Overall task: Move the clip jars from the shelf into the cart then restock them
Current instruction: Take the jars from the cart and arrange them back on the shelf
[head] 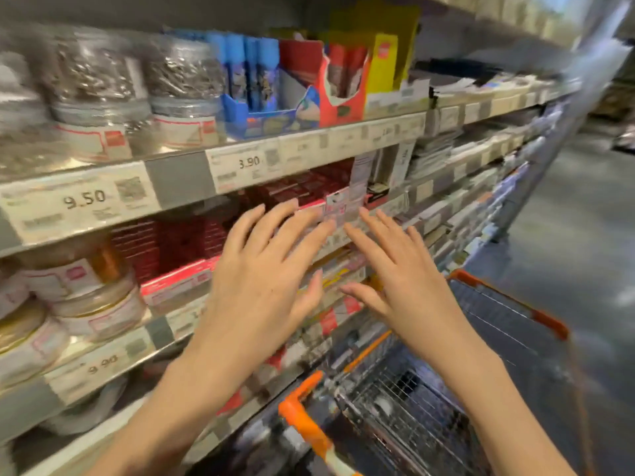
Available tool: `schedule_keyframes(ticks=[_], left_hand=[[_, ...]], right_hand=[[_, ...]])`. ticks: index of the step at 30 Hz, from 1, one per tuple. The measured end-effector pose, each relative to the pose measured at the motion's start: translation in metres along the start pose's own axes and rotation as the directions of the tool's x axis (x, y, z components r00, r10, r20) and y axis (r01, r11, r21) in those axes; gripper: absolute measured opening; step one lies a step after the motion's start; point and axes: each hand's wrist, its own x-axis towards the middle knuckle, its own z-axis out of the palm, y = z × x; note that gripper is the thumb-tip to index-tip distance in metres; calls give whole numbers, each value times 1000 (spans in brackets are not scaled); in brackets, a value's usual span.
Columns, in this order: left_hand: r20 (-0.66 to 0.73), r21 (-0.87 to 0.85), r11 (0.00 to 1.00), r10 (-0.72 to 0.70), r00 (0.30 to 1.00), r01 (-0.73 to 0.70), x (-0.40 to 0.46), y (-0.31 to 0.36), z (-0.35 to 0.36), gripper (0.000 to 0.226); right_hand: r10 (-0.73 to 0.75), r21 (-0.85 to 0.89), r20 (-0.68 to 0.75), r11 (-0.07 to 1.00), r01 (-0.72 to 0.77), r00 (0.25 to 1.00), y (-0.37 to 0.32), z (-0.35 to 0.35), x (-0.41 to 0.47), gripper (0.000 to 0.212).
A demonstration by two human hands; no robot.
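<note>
Both hands are raised in front of the shelving with nothing in them. The left hand (261, 269) sits near the middle of the view, fingers straight and spread, tips pointing toward 1 o'clock. The right hand (402, 269) is just beside it at 3 o'clock, also flat with fingers fanned, tips toward 11 o'clock; the two sets of fingertips come close without touching.

The clip jars (137, 87) stand on the upper shelf (178, 180) at 10 o'clock from the hands: clear jars of silvery clips with white and red labels, blurred by motion. Price tags reading 9.50 (84, 201) and 3.90 (249, 163) sit on that shelf's front edge. To the jars' 3 o'clock stand a blue display box (254, 84), then a red one (340, 87), then a yellow one (381, 63).

On the shelf below, at 9 o'clock from the left hand, are jars of gold-coloured clips (86, 290) and stacks of red boxes (178, 245).

The cart (395, 407), wire mesh with orange trim, is at 5 o'clock under the right forearm; what its basket holds I cannot tell.
</note>
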Motion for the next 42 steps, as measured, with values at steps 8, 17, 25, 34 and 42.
schedule_keyframes(ticks=[8,17,25,34,42], left_hand=[[125,-189,975,145,981,-120,46,78,110,50],[267,-341,931,228,936,-129,55,159,222,52],[500,-420,901,331,800,-110,34,185,306,58],[614,-519,846,468,636,-122,6,201,406,57],[646,-581,803,553,527,-130,-47,204,485,54]], right_hand=[[218,-153,144,969,-196,965,112,21,-80,74],[426,-164,198,902,-399,883,185,56,-165,72],[571,-57,325,808,-587,754,213,109,-209,74],[697,-17,416,648,-761,584,237,189,-248,72],[663,-54,582,610,-790,472,243,274,-281,74]])
